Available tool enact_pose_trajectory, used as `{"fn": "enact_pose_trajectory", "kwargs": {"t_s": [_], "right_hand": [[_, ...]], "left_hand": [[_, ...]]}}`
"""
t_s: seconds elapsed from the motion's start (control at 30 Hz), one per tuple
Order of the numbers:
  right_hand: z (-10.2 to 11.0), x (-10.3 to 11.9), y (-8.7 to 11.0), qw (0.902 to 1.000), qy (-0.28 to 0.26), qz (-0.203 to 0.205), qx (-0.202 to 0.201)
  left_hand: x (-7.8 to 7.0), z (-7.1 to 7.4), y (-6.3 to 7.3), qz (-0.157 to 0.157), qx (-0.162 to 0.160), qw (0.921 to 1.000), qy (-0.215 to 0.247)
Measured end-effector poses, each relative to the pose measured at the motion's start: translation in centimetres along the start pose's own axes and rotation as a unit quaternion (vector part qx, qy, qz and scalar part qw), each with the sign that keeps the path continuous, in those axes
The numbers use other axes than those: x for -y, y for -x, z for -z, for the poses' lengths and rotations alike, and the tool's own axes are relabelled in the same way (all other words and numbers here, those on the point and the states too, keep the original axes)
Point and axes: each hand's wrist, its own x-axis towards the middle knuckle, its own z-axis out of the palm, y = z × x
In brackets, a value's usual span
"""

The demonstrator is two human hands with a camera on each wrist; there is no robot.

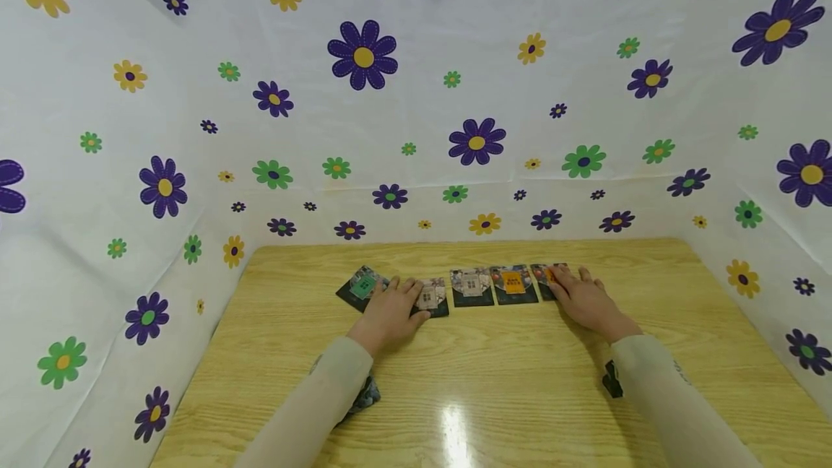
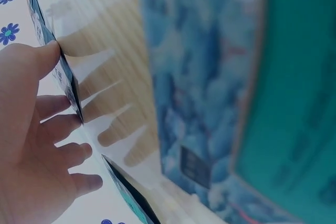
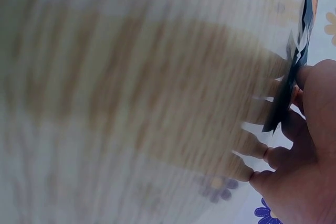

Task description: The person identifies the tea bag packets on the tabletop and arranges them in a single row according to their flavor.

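Observation:
Square picture cards lie in a row near the table's far side. My left hand [image 1: 388, 313] rests, fingers spread, on a card with a pale grey panel [image 1: 434, 297], thumb at its near edge. Just left of it, a card with a green panel [image 1: 360, 286] lies turned at an angle. Another grey-panelled card [image 1: 472, 284] and an orange-panelled card [image 1: 513, 283] sit side by side in the middle. At the right end, my right hand [image 1: 588, 302] touches a further orange-panelled card [image 1: 542, 284] with outstretched fingers, which partly cover it.
Partly under the left sleeve is a bluish card [image 1: 367, 396], seen large with its teal panel [image 2: 294, 77] in the left wrist view. A small dark object [image 1: 612, 380] shows beside the right sleeve. Flower-printed white cloth [image 1: 416, 114] walls the wooden table [image 1: 494, 374] on three sides.

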Motion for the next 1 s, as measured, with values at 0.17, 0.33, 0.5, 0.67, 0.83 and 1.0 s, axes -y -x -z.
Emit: {"fn": "enact_pose_trajectory", "kwargs": {"t_s": [0.17, 0.33, 0.5, 0.67, 0.83, 1.0], "right_hand": [[-0.1, 0.0, 0.0, 1.0000, 0.002, -0.002, -0.002], [-0.1, 0.0, 0.0, 1.0000, 0.003, -0.003, -0.002], [-0.1, 0.0, 0.0, 1.0000, 0.003, -0.004, -0.001], [-0.1, 0.0, 0.0, 1.0000, 0.002, -0.005, 0.000], [-0.1, 0.0, 0.0, 1.0000, 0.001, -0.005, -0.002], [-0.2, -0.1, -0.1, 1.0000, 0.001, -0.003, -0.004]], "left_hand": [[-0.2, 0.2, -0.5, 0.003, 0.001, 1.0000, 0.003], [-0.3, 0.4, -0.9, 0.006, 0.005, 1.0000, -0.003], [-0.3, 0.4, -1.1, 0.010, 0.006, 0.9999, 0.007], [-0.3, 0.5, -1.3, 0.011, 0.008, 0.9999, 0.010], [-0.3, 0.7, -1.3, 0.011, 0.010, 0.9998, 0.013], [-0.2, 0.7, -1.5, 0.011, 0.013, 0.9998, 0.012]]}}
